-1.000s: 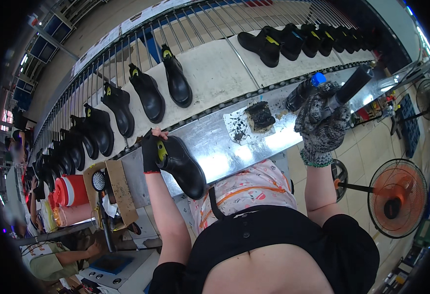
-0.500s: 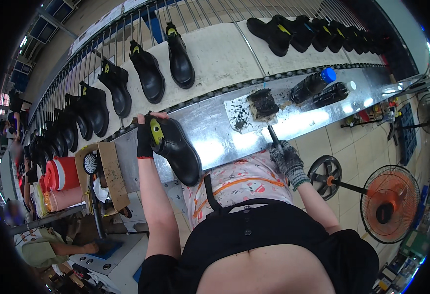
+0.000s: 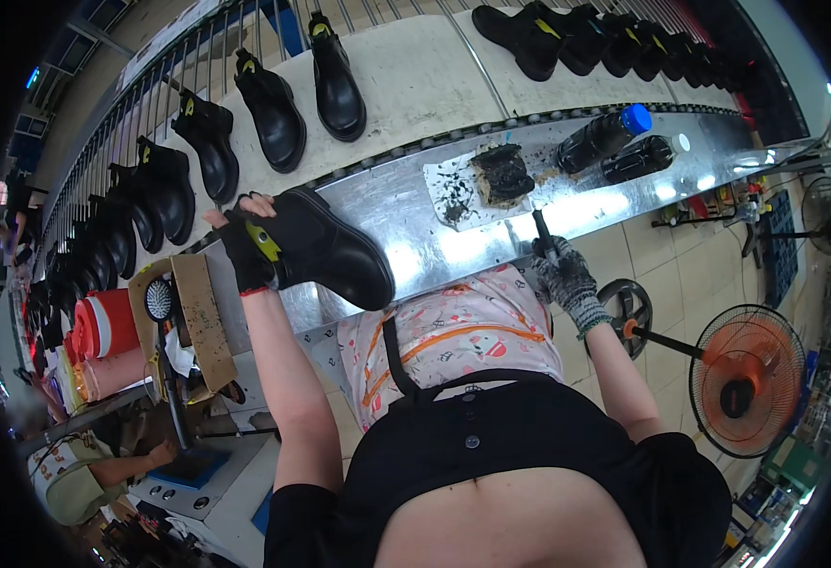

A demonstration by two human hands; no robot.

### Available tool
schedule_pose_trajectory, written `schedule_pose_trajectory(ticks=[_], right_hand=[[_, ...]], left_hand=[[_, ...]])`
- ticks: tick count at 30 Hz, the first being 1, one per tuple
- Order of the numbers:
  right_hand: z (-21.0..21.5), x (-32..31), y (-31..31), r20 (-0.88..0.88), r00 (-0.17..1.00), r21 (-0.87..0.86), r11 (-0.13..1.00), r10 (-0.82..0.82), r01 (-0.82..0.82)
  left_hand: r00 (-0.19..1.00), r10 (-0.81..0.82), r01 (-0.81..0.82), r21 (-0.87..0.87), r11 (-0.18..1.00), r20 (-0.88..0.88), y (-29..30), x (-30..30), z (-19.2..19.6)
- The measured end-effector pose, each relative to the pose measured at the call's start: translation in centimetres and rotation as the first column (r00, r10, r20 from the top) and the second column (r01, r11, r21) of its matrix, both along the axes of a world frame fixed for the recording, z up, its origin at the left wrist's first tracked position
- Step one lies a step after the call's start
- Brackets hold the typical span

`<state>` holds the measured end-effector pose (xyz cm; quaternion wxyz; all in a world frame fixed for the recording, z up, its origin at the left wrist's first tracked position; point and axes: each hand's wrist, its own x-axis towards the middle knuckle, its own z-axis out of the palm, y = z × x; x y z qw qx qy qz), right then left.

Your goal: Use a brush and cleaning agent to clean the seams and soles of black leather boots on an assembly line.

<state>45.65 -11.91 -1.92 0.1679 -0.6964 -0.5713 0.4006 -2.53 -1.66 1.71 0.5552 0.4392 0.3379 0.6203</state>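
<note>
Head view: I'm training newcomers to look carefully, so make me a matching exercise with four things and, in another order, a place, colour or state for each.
Things
1. left hand
2. right hand
3. blue-capped bottle
4. fan

Descriptions
A. on the metal bench, beside a white-capped bottle
B. gloved in mottled grey, closed around a dark tool handle
C. orange, at the right side of the picture
D. gloved in black, holding a black ankle boot

Right pairs: 1-D, 2-B, 3-A, 4-C
</note>
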Motion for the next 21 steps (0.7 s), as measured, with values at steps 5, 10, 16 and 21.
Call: schedule_pose_trajectory(ticks=[5, 10, 16, 21], right_hand=[[0.9, -0.3, 0.2, -0.274, 0.926, -0.174, 0.960, -0.261, 0.219], [-0.6, -0.3, -1.0, -0.355, 0.858, -0.128, 0.929, -0.371, 0.348], [-0.7, -1.3, 0.7, -0.560, 0.737, -0.085, 0.910, -0.380, 0.405], [0.8, -1.5, 1.3, -0.502, 0.786, -0.072, 0.923, -0.361, 0.378]], left_hand=[[0.950, 0.222, -0.272, -0.228, 0.935, -0.221, 1.5, -3.0, -1.8], [0.515, 0.688, -0.519, 0.452, 0.725, -0.512, 0.4, 8.1, 7.9], [0.062, 0.321, 0.412, 0.318, 0.854, -0.945, -4.2, 21.1, -0.9], [-0.037, 0.410, 0.429, 0.356, 0.830, -0.911, -3.8, 21.5, -7.7]])
